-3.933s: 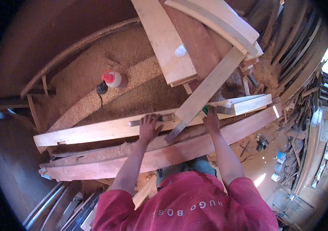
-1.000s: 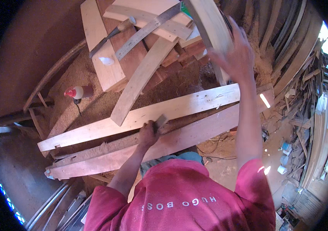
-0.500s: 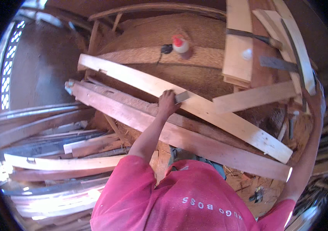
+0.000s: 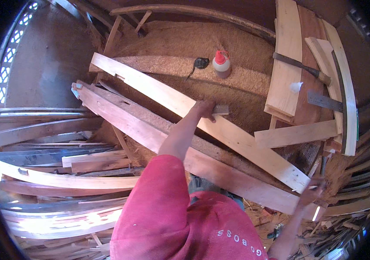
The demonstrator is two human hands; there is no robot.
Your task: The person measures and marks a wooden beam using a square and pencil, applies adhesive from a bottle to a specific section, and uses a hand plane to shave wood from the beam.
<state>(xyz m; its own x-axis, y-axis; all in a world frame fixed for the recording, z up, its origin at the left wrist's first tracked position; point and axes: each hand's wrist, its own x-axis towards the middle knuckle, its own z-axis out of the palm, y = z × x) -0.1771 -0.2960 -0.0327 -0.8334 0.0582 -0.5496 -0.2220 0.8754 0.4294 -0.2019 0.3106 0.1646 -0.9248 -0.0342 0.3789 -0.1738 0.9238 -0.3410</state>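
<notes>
A long pale plank point(image 4: 159, 93) with a small notch near its far left end lies slantwise in front of me. My left hand point(image 4: 204, 109) is closed over its middle, gripping a small flat grey piece point(image 4: 222, 110) that juts past the plank's far edge. At the plank's near right end is my right hand point(image 4: 314, 190). Its fingers are curled, but blur hides what is in them, if anything. A thicker reddish beam point(image 4: 224, 168) runs alongside, nearer to my body.
Right of the plank, stacked boards point(image 4: 285, 56) carry a chisel point(image 4: 304, 67) and a grey metal blade point(image 4: 324, 101). A red-capped bottle point(image 4: 221, 65) and a black object point(image 4: 201, 63) sit on the far sawdust-covered timber. More lumber point(image 4: 63, 180) is piled at left.
My right hand has come from the boards at far right to the near right end of the pale plank. My left hand still grips the grey piece. The view has shifted slightly.
</notes>
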